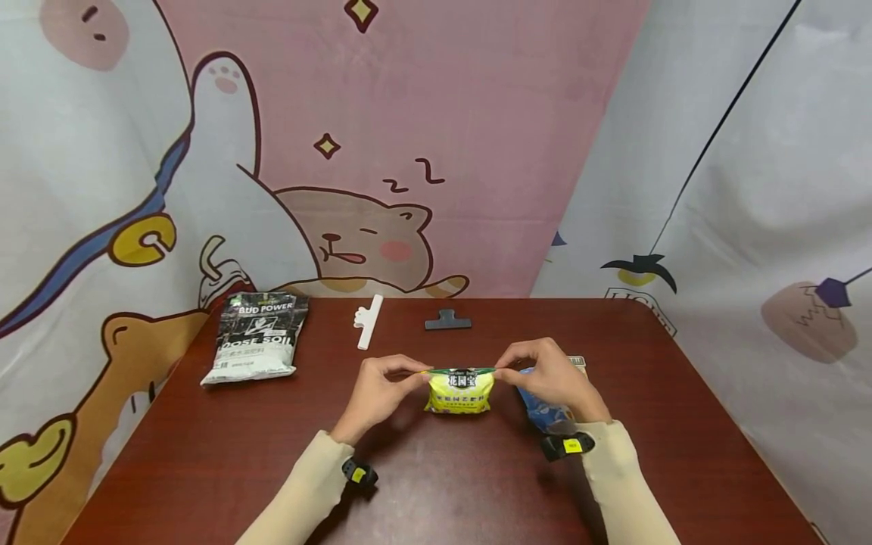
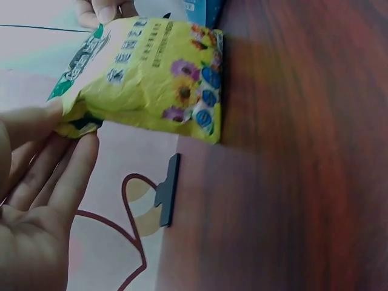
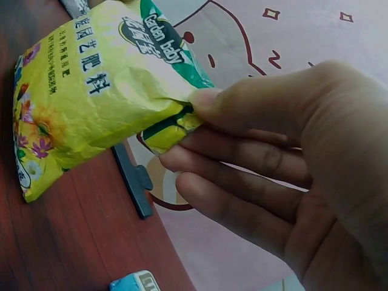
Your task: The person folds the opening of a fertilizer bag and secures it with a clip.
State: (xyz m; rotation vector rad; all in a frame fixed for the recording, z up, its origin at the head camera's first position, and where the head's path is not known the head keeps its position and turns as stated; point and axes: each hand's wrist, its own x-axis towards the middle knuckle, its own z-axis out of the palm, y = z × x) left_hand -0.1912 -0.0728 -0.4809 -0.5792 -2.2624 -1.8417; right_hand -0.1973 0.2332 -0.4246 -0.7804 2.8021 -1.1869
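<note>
A small yellow fertilizer bag [image 1: 460, 393] with a green top edge and printed flowers stands upright between both hands at the middle of the table. My left hand [image 1: 383, 390] pinches its left top corner between thumb and fingers. At the opposite top corner, my right hand [image 1: 550, 376] pinches the green edge the same way. In the left wrist view the bag [image 2: 151, 76] looks plump, its top folded over at the corner. The right wrist view shows the thumb pressing on the bag's [image 3: 91, 91] folded corner, with the fingers behind it.
A blue packet [image 1: 545, 412] lies partly hidden under my right hand. At the back of the table are a white clip [image 1: 369, 322] and a dark grey clip [image 1: 447, 321]. A black-and-white soil bag [image 1: 257, 337] lies at the back left. A printed cloth hangs behind the table.
</note>
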